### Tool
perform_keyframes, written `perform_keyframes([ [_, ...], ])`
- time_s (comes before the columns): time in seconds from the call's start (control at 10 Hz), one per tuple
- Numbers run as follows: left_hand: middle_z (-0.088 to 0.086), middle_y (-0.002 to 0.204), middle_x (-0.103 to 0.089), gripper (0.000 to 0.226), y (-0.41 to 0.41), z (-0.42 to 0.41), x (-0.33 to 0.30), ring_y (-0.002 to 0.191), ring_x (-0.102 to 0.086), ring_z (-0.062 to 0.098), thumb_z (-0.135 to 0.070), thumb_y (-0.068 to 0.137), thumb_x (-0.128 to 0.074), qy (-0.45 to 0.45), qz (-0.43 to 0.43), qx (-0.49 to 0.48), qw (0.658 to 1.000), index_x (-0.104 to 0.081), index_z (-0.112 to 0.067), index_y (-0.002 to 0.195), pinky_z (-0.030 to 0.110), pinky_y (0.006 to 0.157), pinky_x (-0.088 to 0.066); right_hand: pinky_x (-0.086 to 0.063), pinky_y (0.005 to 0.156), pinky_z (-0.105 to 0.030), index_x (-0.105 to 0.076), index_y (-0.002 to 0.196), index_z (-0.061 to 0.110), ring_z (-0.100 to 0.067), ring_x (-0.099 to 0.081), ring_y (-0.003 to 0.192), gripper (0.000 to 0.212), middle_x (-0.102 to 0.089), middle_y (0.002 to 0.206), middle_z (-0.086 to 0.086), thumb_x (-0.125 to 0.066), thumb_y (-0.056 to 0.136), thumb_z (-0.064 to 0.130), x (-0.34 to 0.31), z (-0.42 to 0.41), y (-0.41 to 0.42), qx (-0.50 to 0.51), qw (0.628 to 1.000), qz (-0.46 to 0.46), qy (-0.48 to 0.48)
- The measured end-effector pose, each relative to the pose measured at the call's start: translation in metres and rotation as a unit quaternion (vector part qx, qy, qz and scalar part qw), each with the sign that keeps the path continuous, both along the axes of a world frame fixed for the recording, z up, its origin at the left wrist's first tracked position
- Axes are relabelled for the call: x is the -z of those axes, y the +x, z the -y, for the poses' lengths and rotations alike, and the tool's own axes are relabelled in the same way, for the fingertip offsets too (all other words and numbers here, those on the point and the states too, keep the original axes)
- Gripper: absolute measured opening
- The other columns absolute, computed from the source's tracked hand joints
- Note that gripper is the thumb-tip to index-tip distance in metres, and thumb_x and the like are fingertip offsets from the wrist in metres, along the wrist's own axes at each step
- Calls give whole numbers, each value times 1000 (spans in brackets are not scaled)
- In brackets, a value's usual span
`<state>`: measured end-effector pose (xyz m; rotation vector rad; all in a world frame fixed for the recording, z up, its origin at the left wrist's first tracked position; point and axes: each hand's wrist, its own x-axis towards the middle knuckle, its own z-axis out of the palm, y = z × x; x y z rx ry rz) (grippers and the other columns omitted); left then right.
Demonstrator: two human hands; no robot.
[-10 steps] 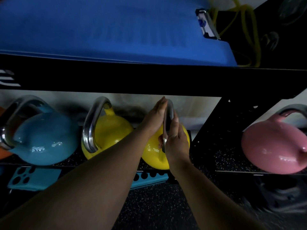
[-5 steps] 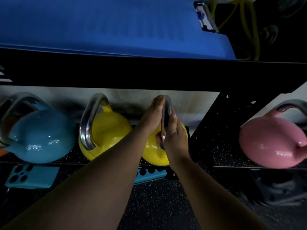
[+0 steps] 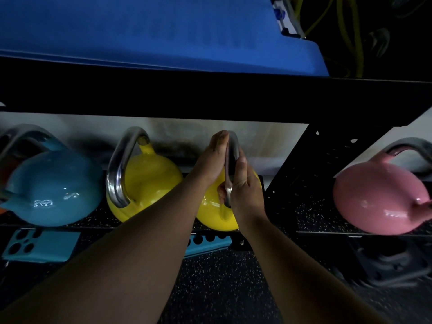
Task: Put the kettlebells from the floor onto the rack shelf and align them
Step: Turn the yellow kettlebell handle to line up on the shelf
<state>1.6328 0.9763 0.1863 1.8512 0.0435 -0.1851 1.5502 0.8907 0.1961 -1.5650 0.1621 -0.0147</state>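
Note:
A yellow kettlebell (image 3: pixel 211 212) sits on the low rack shelf (image 3: pixel 311 213), its steel handle edge-on to me. My left hand (image 3: pixel 211 157) presses flat against the handle's left side. My right hand (image 3: pixel 245 185) wraps the handle from the right, thumb up along the steel. A second yellow kettlebell (image 3: pixel 149 181) stands just to the left, and a blue kettlebell (image 3: pixel 50 190) further left. A pink kettlebell (image 3: pixel 378 199) rests in the neighbouring bay on the right.
A blue mat (image 3: pixel 152 31) lies on the upper shelf, whose black beam (image 3: pixel 210 97) overhangs the kettlebells. A black upright (image 3: pixel 301 164) divides the bays. Teal perforated plates (image 3: pixel 39 245) sit below the shelf. Speckled rubber floor (image 3: pixel 219 281) lies beneath my arms. Dark equipment (image 3: pixel 388 263) is at the lower right.
Almost nothing moved. Both hands stay clamped on the yellow kettlebell's handle; the view has shifted very slightly.

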Motion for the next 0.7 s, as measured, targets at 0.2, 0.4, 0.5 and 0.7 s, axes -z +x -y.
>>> perform_keyframes([
  [0.2, 13, 153, -40, 54, 2, -2, -8, 138, -39, 31, -54, 101, -20, 56, -1, 7, 998, -33, -29, 148, 29, 99, -27, -51, 48, -26, -47, 142, 29, -13, -63, 60, 47, -71, 84, 7, -26, 104, 47, -2, 5, 0, -3, 999, 0, -48],
  [0.4, 16, 143, -53, 54, -5, -5, -34, 131, -47, 32, -51, 102, -25, 192, 1, 17, 981, -49, -19, 139, 35, 104, -34, -56, 89, -47, -50, 140, 32, -28, -68, 102, 43, -68, 121, -12, -31, 104, 44, -13, 21, 10, -43, 991, -47, -116],
  [0.5, 21, 134, -57, 49, -14, -10, -43, 124, -52, 37, -44, 103, -31, 284, 46, 30, 957, -53, -12, 133, 38, 97, -40, -54, 88, -46, -62, 127, 26, -29, -66, 102, 39, -71, 113, -12, -40, 100, 44, -23, 34, 14, -54, 978, -54, -194],
  [0.7, 22, 130, -52, 40, -48, -12, -63, 118, -52, 42, -34, 100, -45, 389, 130, 43, 911, -52, -13, 134, 47, 97, -44, -52, 79, -28, -67, 111, 31, -22, -66, 98, 25, -72, 104, -3, -55, 91, 38, -54, 80, -7, -67, 923, 26, -379],
])
